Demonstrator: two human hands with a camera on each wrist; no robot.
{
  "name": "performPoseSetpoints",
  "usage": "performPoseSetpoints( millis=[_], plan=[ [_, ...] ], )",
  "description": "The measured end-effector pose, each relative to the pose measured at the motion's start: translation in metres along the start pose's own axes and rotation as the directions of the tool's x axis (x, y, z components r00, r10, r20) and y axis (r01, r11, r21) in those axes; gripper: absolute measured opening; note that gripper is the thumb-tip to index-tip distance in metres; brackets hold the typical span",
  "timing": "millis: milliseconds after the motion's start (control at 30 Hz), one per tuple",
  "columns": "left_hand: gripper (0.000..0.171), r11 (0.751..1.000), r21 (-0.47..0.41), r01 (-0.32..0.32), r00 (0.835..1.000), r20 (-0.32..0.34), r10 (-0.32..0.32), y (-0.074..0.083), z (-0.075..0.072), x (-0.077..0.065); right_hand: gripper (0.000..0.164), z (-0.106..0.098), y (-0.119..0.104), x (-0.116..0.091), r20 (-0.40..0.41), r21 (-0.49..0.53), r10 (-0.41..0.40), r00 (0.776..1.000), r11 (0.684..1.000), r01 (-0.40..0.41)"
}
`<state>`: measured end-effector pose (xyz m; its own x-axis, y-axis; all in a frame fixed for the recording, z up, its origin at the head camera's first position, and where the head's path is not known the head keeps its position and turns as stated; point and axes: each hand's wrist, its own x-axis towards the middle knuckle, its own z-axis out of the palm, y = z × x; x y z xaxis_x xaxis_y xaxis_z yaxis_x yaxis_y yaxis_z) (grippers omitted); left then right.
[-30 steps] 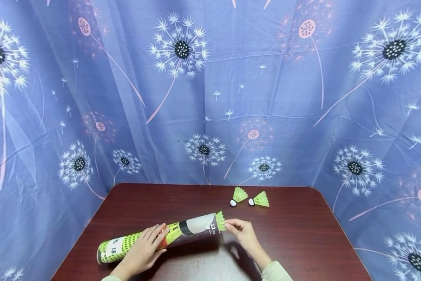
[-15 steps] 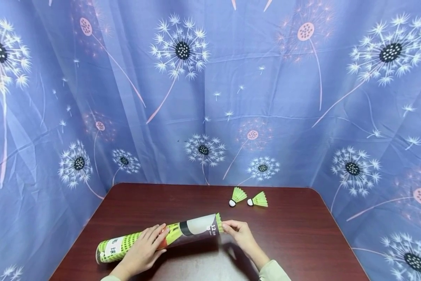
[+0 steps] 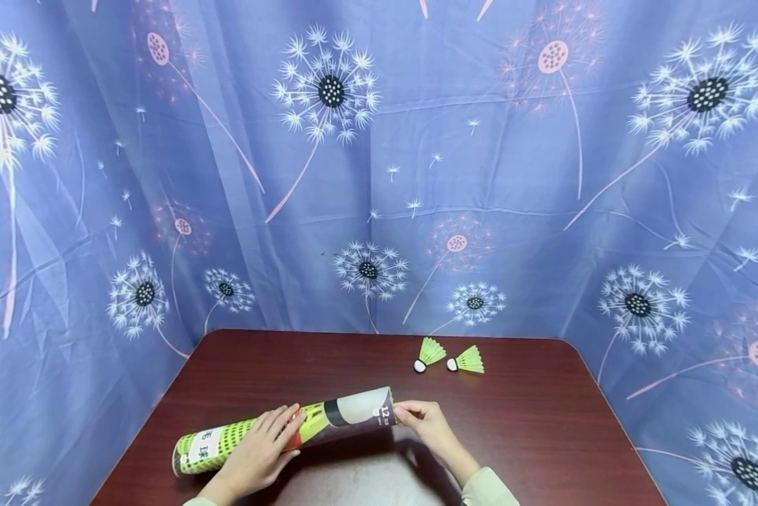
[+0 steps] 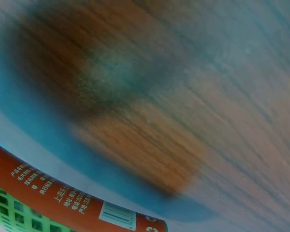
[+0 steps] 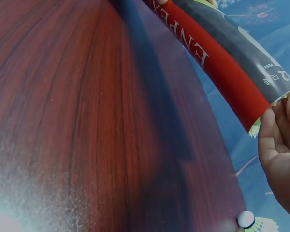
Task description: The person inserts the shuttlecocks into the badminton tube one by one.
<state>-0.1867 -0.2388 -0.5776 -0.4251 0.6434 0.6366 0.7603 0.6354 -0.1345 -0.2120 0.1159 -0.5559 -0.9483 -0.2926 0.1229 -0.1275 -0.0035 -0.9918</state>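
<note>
A printed shuttlecock tube point(image 3: 358, 414) lies at a slant in the head view, its mouth toward the right. My left hand point(image 3: 260, 446) grips it around the middle, fingers over the top. At the mouth, my right hand point(image 3: 428, 427) pinches the feather end of a yellow-green shuttlecock point(image 5: 254, 128). Only the skirt's edge shows at the rim in the right wrist view; the rest is hidden inside the tube. The left wrist view catches part of the tube's red label point(image 4: 63, 195).
Two yellow-green shuttlecocks with white heads, one on the left point(image 3: 430, 353) and one on the right point(image 3: 469, 360), lie near the back edge of the dark red wooden table point(image 3: 531, 414). A blue dandelion-print curtain point(image 3: 404, 267) hangs behind and at both sides.
The shuttlecock has slid leftward into the tube, its skirt passing from sticking out to almost level with the rim. My right hand has followed it left. The left hand keeps its hold.
</note>
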Motion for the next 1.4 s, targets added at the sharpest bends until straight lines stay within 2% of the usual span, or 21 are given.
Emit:
performPoseSetpoints(
  millis=[233, 333, 600, 767, 1000, 1200, 1300, 1400],
  plan=[
    [0.057, 1.0, -0.006, -0.005, 1.0, -0.011, 0.005, 0.0, 0.003, 0.001, 0.032, -0.001, -0.002, 0.0, 0.05, 0.109, 0.06, 0.997, 0.992, -0.065],
    [0.056, 1.0, -0.012, -0.01, 1.0, -0.009, 0.01, 0.0, 0.003, 0.0, 0.034, -0.002, -0.001, -0.002, 0.069, 0.124, 0.082, 0.994, 0.988, -0.09],
    [0.062, 1.0, -0.005, 0.004, 1.0, 0.01, -0.004, 0.0, 0.004, -0.004, 0.034, -0.014, 0.003, 0.001, 0.065, 0.087, 0.036, 0.997, 0.995, -0.042],
    [0.07, 1.0, 0.005, 0.017, 0.999, 0.032, -0.017, -0.001, 0.004, -0.004, 0.036, -0.03, 0.0, 0.005, 0.005, 0.074, 0.032, 0.999, 0.997, -0.033],
    [0.059, 1.0, -0.013, 0.006, 1.0, 0.0, -0.006, -0.003, 0.004, -0.004, 0.034, -0.062, -0.004, 0.014, -0.13, -0.024, -0.004, 0.992, 1.0, 0.001],
    [0.057, 1.0, -0.016, 0.006, 1.0, -0.01, -0.006, -0.002, 0.004, -0.004, 0.033, -0.095, -0.008, 0.022, -0.291, -0.041, 0.002, 0.957, 0.999, -0.015],
    [0.058, 1.0, -0.015, 0.008, 1.0, -0.008, -0.009, -0.002, 0.003, -0.005, 0.035, -0.111, -0.008, 0.026, -0.39, -0.037, 0.021, 0.921, 0.999, -0.038],
    [0.057, 1.0, -0.016, 0.008, 1.0, -0.012, -0.008, -0.002, 0.003, -0.005, 0.035, -0.128, -0.006, 0.029, -0.489, -0.056, 0.034, 0.872, 0.996, -0.07]
  ],
)
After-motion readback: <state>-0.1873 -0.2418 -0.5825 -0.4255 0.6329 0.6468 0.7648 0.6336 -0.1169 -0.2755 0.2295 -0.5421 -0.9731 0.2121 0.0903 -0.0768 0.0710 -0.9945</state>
